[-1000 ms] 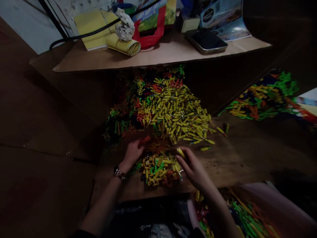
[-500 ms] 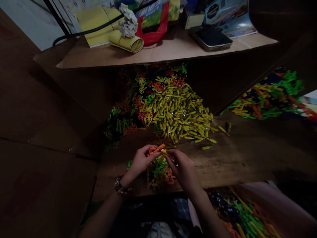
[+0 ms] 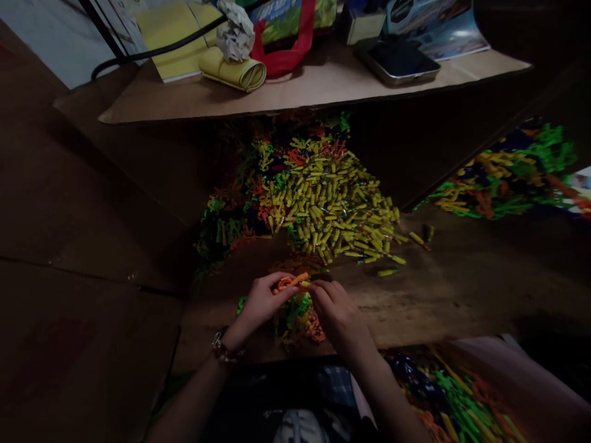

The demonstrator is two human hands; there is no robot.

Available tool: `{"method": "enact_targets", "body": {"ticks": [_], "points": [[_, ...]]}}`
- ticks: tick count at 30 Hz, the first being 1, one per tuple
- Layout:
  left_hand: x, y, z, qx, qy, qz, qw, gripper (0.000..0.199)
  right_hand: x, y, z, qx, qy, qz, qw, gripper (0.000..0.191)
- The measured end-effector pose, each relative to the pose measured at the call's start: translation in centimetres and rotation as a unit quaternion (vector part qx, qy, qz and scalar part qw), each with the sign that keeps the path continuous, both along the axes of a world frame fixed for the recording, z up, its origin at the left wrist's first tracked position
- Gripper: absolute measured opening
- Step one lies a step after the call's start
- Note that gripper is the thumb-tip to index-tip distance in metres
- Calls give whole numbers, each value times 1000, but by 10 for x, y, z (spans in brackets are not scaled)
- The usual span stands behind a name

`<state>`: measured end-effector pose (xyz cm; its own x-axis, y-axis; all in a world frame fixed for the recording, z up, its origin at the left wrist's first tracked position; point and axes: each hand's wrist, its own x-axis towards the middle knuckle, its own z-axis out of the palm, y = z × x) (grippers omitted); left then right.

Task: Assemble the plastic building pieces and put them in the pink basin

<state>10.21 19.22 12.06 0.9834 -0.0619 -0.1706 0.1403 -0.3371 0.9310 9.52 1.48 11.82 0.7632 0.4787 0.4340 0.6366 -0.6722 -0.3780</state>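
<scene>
My left hand (image 3: 265, 303) is closed on an orange plastic piece (image 3: 287, 283) with loops and a tube-like end. My right hand (image 3: 340, 312) pinches a small yellow piece (image 3: 304, 285) against the orange one, fingers bent over it and partly hiding it. Under both hands lies a small tangle of green, yellow and orange plastic pieces (image 3: 300, 311) on the wooden table. Just beyond them spreads a large heap of short yellow tubes (image 3: 337, 206) with coloured ends.
A cardboard shelf (image 3: 318, 98) overhangs the back, bearing a phone-like flat case (image 3: 401, 64), a rolled yellow packet (image 3: 233, 71) and crumpled paper (image 3: 236, 31). More coloured pieces (image 3: 503, 175) pile up at right. Cardboard (image 3: 83, 203) walls the left side. Another pile (image 3: 452, 394) lies by my right arm.
My right hand's fingers have curled in closer over the yellow piece at the orange one. My left hand keeps its hold. The view has shifted slightly.
</scene>
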Motion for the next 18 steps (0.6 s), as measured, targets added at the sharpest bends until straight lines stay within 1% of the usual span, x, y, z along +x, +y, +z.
{"method": "enact_targets", "body": {"ticks": [4, 8, 12, 14, 16, 18], "points": [[-1, -2, 5, 13, 2, 0, 1000, 24, 2, -4, -6, 43, 29, 6, 999, 15], [-3, -2, 6, 10, 3, -2, 1000, 24, 2, -7, -7, 83, 47, 23, 995, 14], [-3, 0, 5, -8, 9, -25, 1000, 27, -1, -5, -9, 90, 57, 10, 994, 16], [-2, 4, 4, -30, 32, -37, 998, 29, -1, -5, -11, 114, 82, -1, 990, 14], [-1, 9, 1, -54, 61, -55, 995, 30, 0, -7, -13, 161, 145, 3, 976, 10], [0, 15, -2, -63, 81, -82, 991, 29, 3, -9, -16, 213, 238, 21, 947, 5]]}}
